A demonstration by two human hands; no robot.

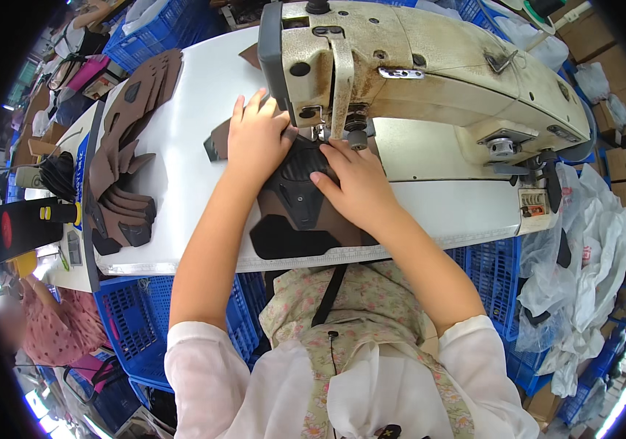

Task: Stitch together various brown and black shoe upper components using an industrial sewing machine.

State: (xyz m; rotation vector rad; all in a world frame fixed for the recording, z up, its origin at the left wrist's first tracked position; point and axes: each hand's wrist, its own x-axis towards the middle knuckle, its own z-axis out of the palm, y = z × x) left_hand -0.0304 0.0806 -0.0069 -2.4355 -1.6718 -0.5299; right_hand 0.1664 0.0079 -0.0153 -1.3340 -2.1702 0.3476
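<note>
A brown and black shoe-upper piece (pixel 300 199) lies flat on the white sewing table under the needle area of an industrial sewing machine (pixel 430 80). My left hand (pixel 258 143) rests on its left part, fingers stretched out and spread, thumb close to the presser foot (pixel 320 132). From the right, my right hand (pixel 359 183) lies on the same piece, fingers flat and the thumb apart, fingertips just below the presser foot. Both hands press on the piece rather than grip it. The stitching point is partly hidden by my fingers and the machine head.
Stacked brown and black cut pieces (pixel 119 168) lie on the table's left side. Blue crates (pixel 137 322) stand below the front edge. Clear plastic bags (pixel 576 278) hang at the right. At the far left is another person in a pink dotted garment (pixel 61 325).
</note>
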